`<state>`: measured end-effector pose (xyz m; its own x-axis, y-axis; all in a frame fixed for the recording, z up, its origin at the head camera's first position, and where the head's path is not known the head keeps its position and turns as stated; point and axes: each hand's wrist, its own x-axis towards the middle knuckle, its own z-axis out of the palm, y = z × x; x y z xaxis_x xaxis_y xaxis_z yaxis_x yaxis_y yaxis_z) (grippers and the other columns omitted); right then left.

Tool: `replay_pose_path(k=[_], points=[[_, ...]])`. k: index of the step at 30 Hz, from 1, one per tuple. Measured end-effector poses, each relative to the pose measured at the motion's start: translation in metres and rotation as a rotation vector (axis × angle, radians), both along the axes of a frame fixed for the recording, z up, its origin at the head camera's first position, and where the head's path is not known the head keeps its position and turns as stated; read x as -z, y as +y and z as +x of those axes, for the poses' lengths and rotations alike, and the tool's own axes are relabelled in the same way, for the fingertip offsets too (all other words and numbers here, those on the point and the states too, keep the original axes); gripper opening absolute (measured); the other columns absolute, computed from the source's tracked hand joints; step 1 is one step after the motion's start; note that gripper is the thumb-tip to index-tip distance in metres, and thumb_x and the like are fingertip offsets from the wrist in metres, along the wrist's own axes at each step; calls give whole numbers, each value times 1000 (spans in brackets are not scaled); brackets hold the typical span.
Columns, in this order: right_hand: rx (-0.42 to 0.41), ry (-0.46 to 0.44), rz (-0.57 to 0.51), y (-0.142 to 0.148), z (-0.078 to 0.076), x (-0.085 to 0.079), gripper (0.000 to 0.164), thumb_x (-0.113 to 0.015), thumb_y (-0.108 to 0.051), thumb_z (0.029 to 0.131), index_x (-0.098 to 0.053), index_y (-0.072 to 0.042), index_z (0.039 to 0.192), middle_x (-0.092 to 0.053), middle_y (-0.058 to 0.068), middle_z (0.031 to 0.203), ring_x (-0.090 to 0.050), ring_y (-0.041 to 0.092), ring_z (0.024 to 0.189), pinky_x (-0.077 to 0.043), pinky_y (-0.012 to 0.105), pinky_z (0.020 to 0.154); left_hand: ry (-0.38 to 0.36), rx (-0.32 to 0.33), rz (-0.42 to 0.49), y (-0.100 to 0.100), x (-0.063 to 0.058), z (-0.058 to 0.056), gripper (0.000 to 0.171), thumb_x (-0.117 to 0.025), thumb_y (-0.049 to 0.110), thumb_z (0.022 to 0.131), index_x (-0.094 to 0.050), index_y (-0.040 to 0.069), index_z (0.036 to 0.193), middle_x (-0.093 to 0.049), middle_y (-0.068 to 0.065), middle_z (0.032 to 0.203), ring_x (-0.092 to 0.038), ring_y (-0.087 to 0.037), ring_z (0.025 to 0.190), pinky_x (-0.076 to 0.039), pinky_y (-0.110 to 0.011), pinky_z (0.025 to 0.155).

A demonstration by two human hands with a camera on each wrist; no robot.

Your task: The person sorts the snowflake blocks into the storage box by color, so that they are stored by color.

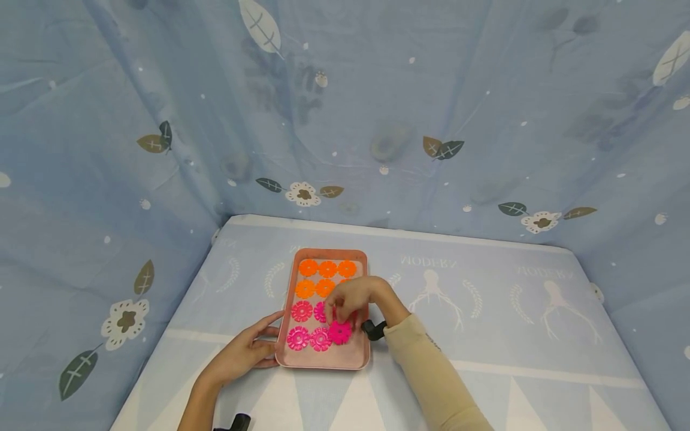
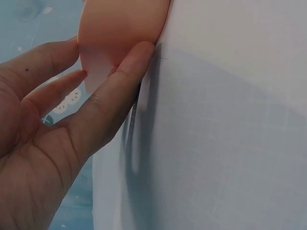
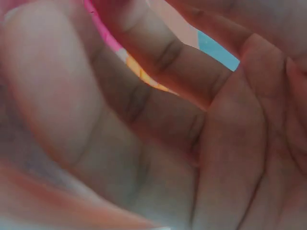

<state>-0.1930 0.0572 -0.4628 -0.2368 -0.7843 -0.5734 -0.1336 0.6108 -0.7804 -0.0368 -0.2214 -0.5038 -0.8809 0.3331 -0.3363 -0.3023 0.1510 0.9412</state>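
Note:
A shallow pink tray (image 1: 323, 361) holds rows of flower-shaped plastic discs, with orange discs (image 1: 327, 269) at the far end and pink discs (image 1: 298, 338) nearer me. Over the tray's right side my right hand (image 1: 350, 297) reaches down with curled fingers, pinching the edge of a bright pink disc (image 1: 340, 332). That disc overlaps its neighbour in the head view. Curled fingers (image 3: 158, 52) fill most of the right wrist view. My left hand (image 1: 242, 353) rests against the tray's left wall, fingers extended; its thumb (image 2: 120, 81) touches the lower edge in the left wrist view.
The tray stands on a table covered with a pale patterned cloth (image 1: 485, 335). Blue printed fabric (image 1: 377, 120) hangs behind the table and along both sides. A black wrist strap part (image 1: 374, 330) sits by the tray's right rim.

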Motion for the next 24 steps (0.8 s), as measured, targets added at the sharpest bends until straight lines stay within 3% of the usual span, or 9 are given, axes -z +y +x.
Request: replay_pose_path(k=[6,16,20,24], points=[[-19,21,99,-1,3,1,16,-62,4,91,-74,-6,97,-61,4,76,-61,23,61,-59,34,64,-1,-4,-6,1,-1,1,69,-61,4,97,-31,14,158,-47,-28,133,-65,-37,104,-58,-45,83],[58,173,169,1,11,-7,13,-71,-4,90,-79,-13,92,-64,4,82,-60,22,65,-60,36,68,-3,-5,-5,1,-3,2,69,-62,6,97,-31,13,158,-46,-28,133,-65,-36,104,-58,-45,83],[60,192,143,5,12,-9,12,-70,-3,90,-79,-11,94,-64,4,80,-58,20,64,-59,35,65,-5,-10,-9,2,-4,2,69,-63,6,97,-31,13,158,-47,-27,132,-65,-36,105,-58,-45,83],[29,266,43,11,9,-11,14,-67,-1,90,-78,-7,97,-65,1,84,-58,16,66,-56,30,63,8,-7,-10,3,-4,1,68,-62,6,97,-31,13,158,-47,-28,133,-65,-36,105,-58,-44,84]])
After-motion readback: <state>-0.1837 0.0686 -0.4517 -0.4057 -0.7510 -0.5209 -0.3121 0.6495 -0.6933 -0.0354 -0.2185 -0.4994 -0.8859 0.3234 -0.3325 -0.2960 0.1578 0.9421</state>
